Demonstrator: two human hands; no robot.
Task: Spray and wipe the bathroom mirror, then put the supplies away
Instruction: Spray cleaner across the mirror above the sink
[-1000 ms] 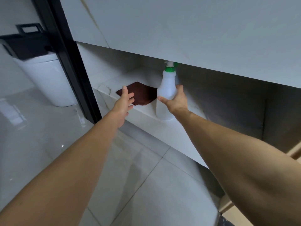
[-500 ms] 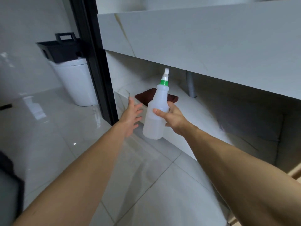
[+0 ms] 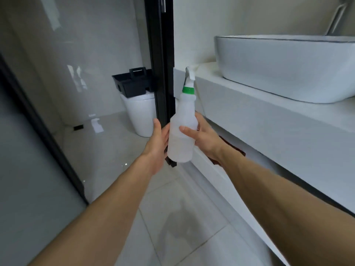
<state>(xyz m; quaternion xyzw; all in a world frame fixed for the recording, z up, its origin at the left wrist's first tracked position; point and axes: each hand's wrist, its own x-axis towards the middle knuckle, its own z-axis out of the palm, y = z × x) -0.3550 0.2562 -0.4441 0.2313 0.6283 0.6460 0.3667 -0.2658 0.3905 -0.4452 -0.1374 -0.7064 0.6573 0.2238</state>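
Translucent spray bottle (image 3: 181, 129) upright — nozzle up, right hand (image 3: 204, 137) fingers gripping, left hand (image 3: 159, 139) fingers flat against it

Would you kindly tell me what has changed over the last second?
The right hand lifted the spray bottle off the under-counter shelf and out in front of the vanity. The left hand left the brown cloth and now touches the bottle's side. The right grip is unchanged; the cloth stays on the shelf.

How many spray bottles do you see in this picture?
1. The spray bottle is held up in front of the counter, gripped by the right hand; the left hand touches its side. Others may be hidden.
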